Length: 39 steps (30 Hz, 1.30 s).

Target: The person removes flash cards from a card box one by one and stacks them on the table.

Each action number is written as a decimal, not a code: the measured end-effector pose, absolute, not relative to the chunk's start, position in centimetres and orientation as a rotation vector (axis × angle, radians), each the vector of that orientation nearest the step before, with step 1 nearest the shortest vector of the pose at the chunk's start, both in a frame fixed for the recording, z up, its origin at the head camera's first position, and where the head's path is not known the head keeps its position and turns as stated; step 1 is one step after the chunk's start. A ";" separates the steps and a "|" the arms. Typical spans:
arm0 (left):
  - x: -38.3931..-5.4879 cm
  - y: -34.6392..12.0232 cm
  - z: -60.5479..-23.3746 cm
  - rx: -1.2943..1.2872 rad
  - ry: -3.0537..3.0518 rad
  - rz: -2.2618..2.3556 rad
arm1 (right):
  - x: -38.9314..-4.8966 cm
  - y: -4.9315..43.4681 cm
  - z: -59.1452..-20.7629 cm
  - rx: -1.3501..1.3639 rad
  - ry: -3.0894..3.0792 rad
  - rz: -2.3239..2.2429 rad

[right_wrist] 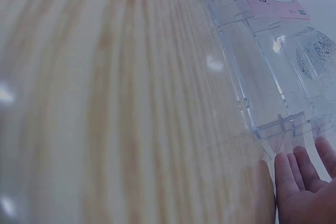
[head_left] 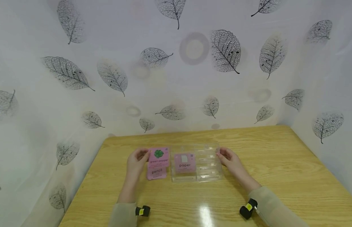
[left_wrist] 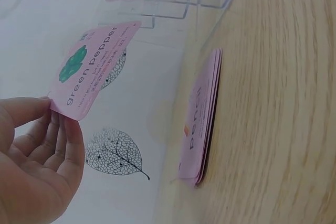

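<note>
In the head view, my left hand (head_left: 135,159) pinches a pink card (head_left: 162,156) printed "green pepper" by its left edge. The left wrist view has the card (left_wrist: 94,69) held up at a tilt, thumb on its face and the fingers behind. Below it lies a small stack of pink cards (left_wrist: 198,124), the top one reading "pencil". A clear plastic card rack (head_left: 208,178) with stepped slots stands to the right, a pink "paper" card (head_left: 185,163) upright in its left column. My right hand (head_left: 228,160) holds the rack's right end, fingertips at its edge.
The wooden table (head_left: 176,201) runs back to a white curtain (head_left: 176,88) with a leaf print. Bare wood shows in front of the rack and to its right. Black wrist cameras sit on both sleeves.
</note>
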<state>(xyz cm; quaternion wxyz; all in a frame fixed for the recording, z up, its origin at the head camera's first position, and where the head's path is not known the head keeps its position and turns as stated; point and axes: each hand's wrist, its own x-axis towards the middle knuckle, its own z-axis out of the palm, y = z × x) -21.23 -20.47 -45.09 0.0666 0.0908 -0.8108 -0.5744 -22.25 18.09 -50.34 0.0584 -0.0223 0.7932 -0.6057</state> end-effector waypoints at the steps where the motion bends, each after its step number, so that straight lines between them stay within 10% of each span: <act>1: -21.2 -20.5 -45.1 0.270 -2.442 -1.729 | -22.3 18.1 -50.3 -0.068 2.404 -1.835; 39: -21.3 -22.3 -47.4 0.351 -2.584 -1.632 | -22.2 18.0 -50.2 -0.076 2.398 -1.850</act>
